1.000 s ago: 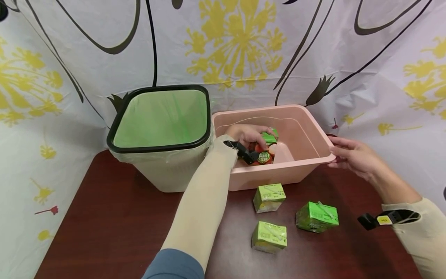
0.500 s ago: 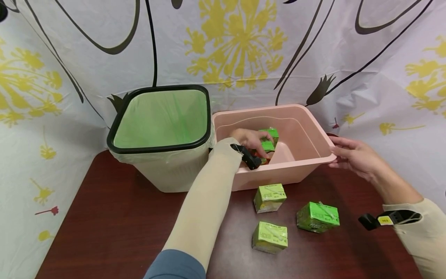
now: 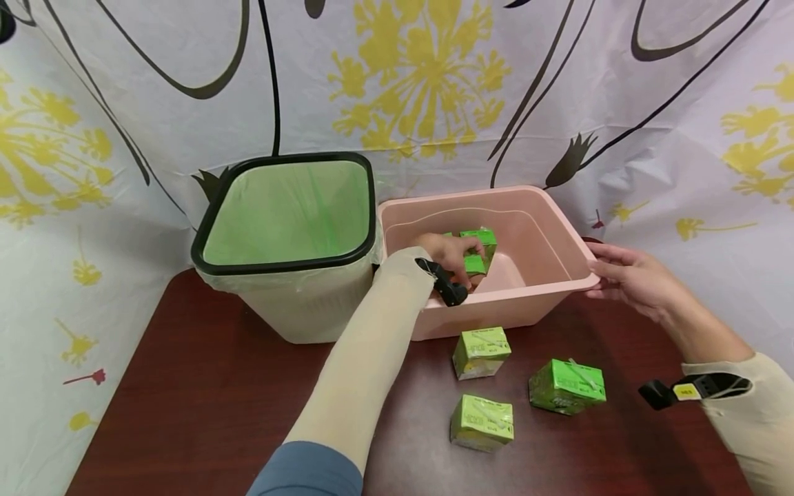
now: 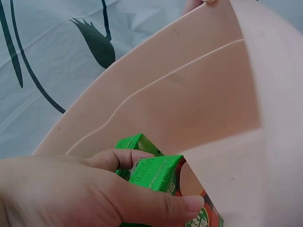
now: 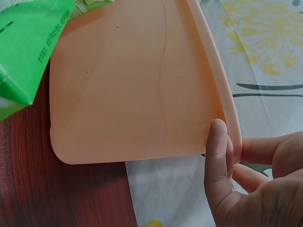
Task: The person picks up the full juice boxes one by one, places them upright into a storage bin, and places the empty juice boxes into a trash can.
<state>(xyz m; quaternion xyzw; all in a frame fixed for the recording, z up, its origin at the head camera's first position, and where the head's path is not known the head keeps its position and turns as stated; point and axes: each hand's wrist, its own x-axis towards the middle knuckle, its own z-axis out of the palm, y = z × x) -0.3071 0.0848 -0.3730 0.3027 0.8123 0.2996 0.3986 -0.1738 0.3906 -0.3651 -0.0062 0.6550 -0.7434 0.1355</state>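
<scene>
In the head view, my left hand (image 3: 448,252) is down inside the pink plastic tub (image 3: 527,288). It grips a small drink carton (image 4: 156,171) with a green top and a fruit picture on its side, thumb on one face and fingers on the other. Just behind stands a second green carton (image 4: 130,142), partly covered by my fingers; the head view also has it as a green-topped box (image 3: 486,238). My right hand (image 3: 633,279) pinches the tub's right rim (image 5: 231,113) between thumb and fingers. The wrist hides part of the tub's left side.
Left of the tub stands a bin (image 3: 291,303) with a black rim and a pale green liner. On the dark red table (image 3: 205,406) before the tub are two light green cartons (image 3: 481,353) and a brighter green carton (image 3: 567,387). A patterned sheet (image 3: 434,83) hangs behind.
My left hand has shifted slightly right and toward the tub's front wall, its thumb now on a carton. More of the green carton behind shows. The right hand has stayed on the rim.
</scene>
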